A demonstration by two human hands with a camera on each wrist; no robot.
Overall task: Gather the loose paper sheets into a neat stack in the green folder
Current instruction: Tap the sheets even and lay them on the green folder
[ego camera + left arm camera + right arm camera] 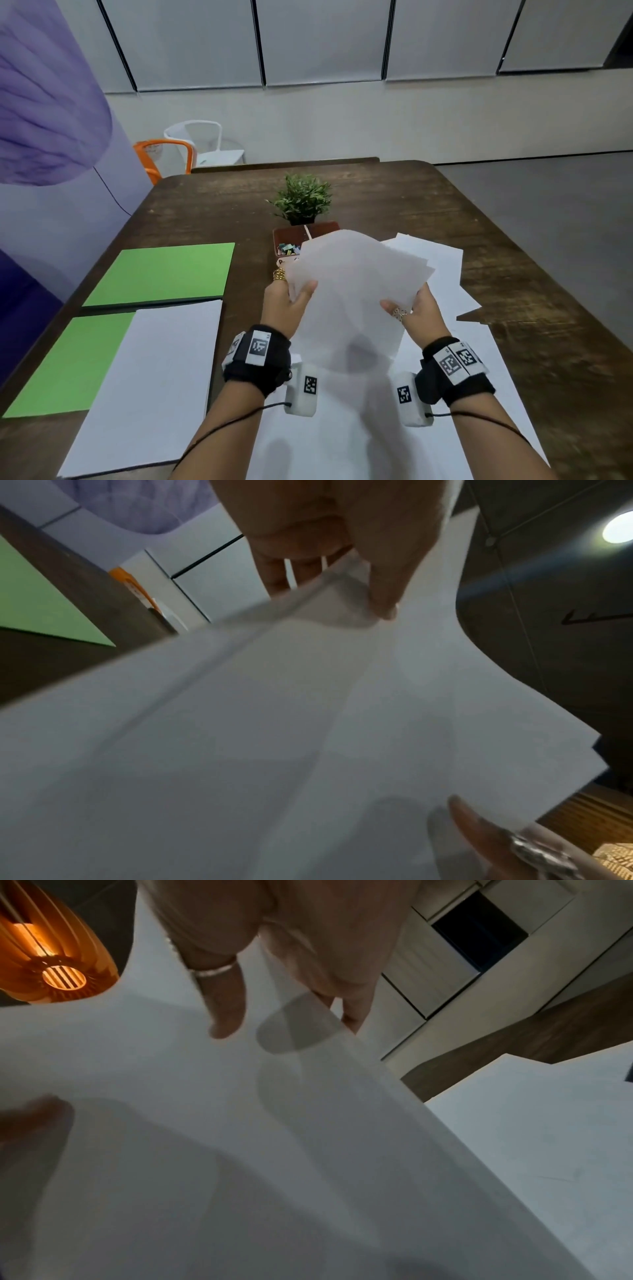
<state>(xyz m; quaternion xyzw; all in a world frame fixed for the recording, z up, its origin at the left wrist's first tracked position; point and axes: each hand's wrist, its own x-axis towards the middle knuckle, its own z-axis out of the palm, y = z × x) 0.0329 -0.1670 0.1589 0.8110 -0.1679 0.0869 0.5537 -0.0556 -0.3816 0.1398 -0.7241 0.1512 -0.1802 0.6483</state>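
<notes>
Both hands hold a fanned bundle of white paper sheets [356,284] lifted above the table. My left hand [298,291] pinches its left edge, thumb on top and fingers behind. My right hand [404,306] pinches the right edge the same way. In the left wrist view the thumb [387,607] presses on the sheets [308,723]. The right wrist view shows the ringed thumb [226,1015] on the sheets [274,1150]. The green folder [161,274] lies open at the left, with a white sheet [147,377] on its near half [68,363]. More loose sheets [442,263] lie at the right and under my arms [342,438].
A potted plant [303,198] and a brown tray [291,236] of small clips stand just beyond the held bundle. The dark wooden table [513,274] ends close on the right. An orange chair [161,154] and a white chair [205,140] stand past the far edge.
</notes>
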